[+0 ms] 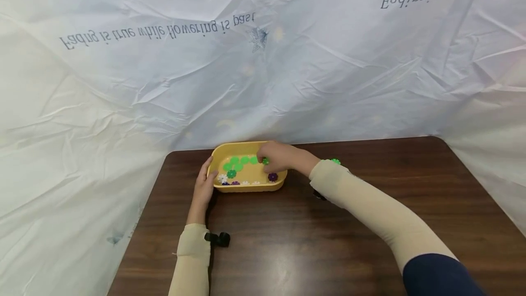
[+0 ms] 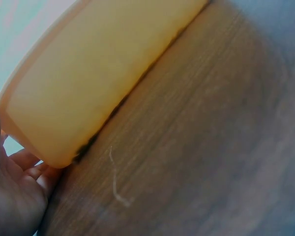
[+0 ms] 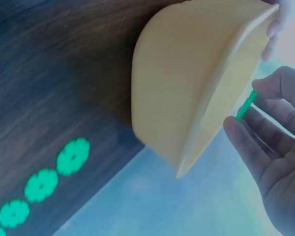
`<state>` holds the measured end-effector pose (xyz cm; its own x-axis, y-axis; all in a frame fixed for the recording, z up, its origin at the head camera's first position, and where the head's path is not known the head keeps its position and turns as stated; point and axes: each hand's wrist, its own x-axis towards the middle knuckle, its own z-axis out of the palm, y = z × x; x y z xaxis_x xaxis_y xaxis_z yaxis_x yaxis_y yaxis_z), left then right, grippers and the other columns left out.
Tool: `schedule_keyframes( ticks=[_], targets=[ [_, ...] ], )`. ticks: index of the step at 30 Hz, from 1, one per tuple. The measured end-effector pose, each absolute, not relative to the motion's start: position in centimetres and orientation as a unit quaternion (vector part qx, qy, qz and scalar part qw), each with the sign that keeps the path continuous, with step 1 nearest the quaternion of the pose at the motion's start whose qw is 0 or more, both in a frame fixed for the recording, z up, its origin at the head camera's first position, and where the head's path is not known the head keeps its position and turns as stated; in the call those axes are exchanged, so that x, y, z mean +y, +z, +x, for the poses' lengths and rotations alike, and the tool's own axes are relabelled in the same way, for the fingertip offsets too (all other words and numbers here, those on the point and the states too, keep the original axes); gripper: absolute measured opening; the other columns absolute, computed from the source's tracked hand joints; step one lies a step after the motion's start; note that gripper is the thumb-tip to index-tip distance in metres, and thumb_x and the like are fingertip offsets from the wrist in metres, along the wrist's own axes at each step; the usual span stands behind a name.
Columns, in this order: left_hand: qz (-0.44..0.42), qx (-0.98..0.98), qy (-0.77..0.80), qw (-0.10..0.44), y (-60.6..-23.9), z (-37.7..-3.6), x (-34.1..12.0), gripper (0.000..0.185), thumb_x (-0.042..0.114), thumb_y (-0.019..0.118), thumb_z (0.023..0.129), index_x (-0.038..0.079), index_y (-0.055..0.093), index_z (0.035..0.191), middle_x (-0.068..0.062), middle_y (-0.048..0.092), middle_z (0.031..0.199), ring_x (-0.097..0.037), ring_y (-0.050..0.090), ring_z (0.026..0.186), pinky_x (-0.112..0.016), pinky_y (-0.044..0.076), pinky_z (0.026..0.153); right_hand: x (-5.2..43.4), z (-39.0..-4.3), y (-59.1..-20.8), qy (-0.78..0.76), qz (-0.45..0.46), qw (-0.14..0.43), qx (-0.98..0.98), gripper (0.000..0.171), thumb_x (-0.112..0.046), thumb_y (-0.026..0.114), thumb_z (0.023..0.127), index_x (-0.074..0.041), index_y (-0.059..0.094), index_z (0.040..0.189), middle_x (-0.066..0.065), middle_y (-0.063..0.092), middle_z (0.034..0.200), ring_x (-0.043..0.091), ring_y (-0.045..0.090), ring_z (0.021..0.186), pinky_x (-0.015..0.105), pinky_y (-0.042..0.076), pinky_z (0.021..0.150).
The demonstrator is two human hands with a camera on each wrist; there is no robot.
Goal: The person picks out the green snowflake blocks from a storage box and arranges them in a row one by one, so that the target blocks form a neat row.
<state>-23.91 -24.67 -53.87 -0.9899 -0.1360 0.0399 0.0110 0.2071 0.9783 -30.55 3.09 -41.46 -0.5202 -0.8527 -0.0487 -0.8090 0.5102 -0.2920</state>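
Sheeting [image 1: 263, 58], white and creased, hangs behind the tray and carries lines of grey lettering seen upside down. Table [image 1: 370, 223]: dark brown wood; it bears the tray near its far edge. Tray [image 1: 246, 188]: shallow, yellow plastic, oblong with rounded corners. Inside the tray lie flat flower-shaped discs: a curved chain of green discs [image 1: 238, 162] along the far half, white discs [image 1: 222, 178] at the near left corner, and a purple disc [image 1: 273, 177] at the near right corner.

Right hand [image 1: 274, 156] reaches over the tray's far right rim. Its thumb and fingers are clamped on one green disc [image 3: 246, 104], held edge-on just above the tray's inside, as the right wrist view shows. More green discs [image 3: 42, 186] lie in a row on the table to the right of the tray, outside it.

Left hand [image 1: 204, 185] rests against the tray's left end wall. Its fingers [image 2: 32, 164] lie straight and close together along that wall, touching the tray near its near left corner; they are not curled round the rim.
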Motion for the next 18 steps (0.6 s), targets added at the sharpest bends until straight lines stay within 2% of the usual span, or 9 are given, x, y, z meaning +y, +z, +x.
schedule_keyframes(
  ticks=[5, 8, 10, 12, 15, 18],
  targets=[
    [0.045, -0.78, -0.621, 0.06, -53.8, -23.4, -24.7, 0.051, 0.029, 0.048, 0.104, 0.034, 0.035, 0.153, 0.001, 0.025, 0.161, -0.024, 0.025, 0.145, -0.049, 0.023, 0.115, 4.9, -30.2, -41.0, -0.121, -0.484, 0.092, 0.862, 0.021, -0.005, 0.064, 0.084, -0.01, 0.051, 0.069, -0.003, 0.022, 0.067, 0.013, 0.02, 0.061, 0.031, 0.022, 0.06],
    [0.044, -0.781, -0.621, 0.06, -53.8, -23.5, -24.8, 0.051, 0.029, 0.047, 0.104, 0.034, 0.035, 0.153, 0.001, 0.025, 0.161, -0.024, 0.024, 0.146, -0.049, 0.022, 0.115, 5.8, -30.0, -41.0, -0.119, -0.48, 0.087, 0.865, 0.01, -0.009, 0.066, 0.087, -0.012, 0.065, 0.077, -0.005, 0.044, 0.07, 0.01, 0.036, 0.063, 0.029, 0.033, 0.061],
    [0.043, -0.78, -0.622, 0.059, -53.8, -23.5, -24.8, 0.051, 0.029, 0.047, 0.104, 0.033, 0.035, 0.153, 0.0, 0.024, 0.161, -0.025, 0.023, 0.146, -0.051, 0.022, 0.116, 6.5, -29.9, -41.1, -0.117, -0.476, 0.087, 0.867, 0.004, -0.012, 0.067, 0.088, -0.011, 0.071, 0.087, -0.002, 0.059, 0.081, 0.011, 0.049, 0.071, 0.03, 0.043, 0.067],
    [0.042, -0.779, -0.623, 0.057, -53.9, -23.5, -24.8, 0.051, 0.029, 0.047, 0.104, 0.032, 0.034, 0.154, -0.001, 0.023, 0.162, -0.026, 0.022, 0.147, -0.052, 0.02, 0.116, 7.1, -29.7, -41.1, -0.113, -0.473, 0.083, 0.87, 0.01, -0.014, 0.067, 0.089, -0.011, 0.073, 0.096, 0.001, 0.067, 0.096, 0.014, 0.059, 0.085, 0.033, 0.049, 0.077],
    [0.04, -0.776, -0.627, 0.055, -53.9, -23.5, -24.8, 0.052, 0.028, 0.047, 0.104, 0.03, 0.033, 0.154, -0.001, 0.022, 0.162, -0.026, 0.02, 0.147, -0.053, 0.019, 0.116, 8.0, -29.5, -41.0, -0.114, -0.469, 0.081, 0.872, 0.015, -0.014, 0.067, 0.088, -0.008, 0.073, 0.1, 0.005, 0.068, 0.1, 0.019, 0.061, 0.092, 0.036, 0.05, 0.081],
    [0.04, -0.776, -0.627, 0.056, -53.8, -23.6, -24.8, 0.051, 0.028, 0.047, 0.104, 0.031, 0.034, 0.154, 0.001, 0.024, 0.161, -0.024, 0.022, 0.147, -0.051, 0.02, 0.116, 9.0, -29.2, -40.8, -0.126, -0.461, 0.08, 0.875, 0.015, -0.012, 0.068, 0.087, -0.007, 0.073, 0.101, 0.006, 0.067, 0.099, 0.021, 0.061, 0.089, 0.035, 0.05, 0.077]
  ],
)
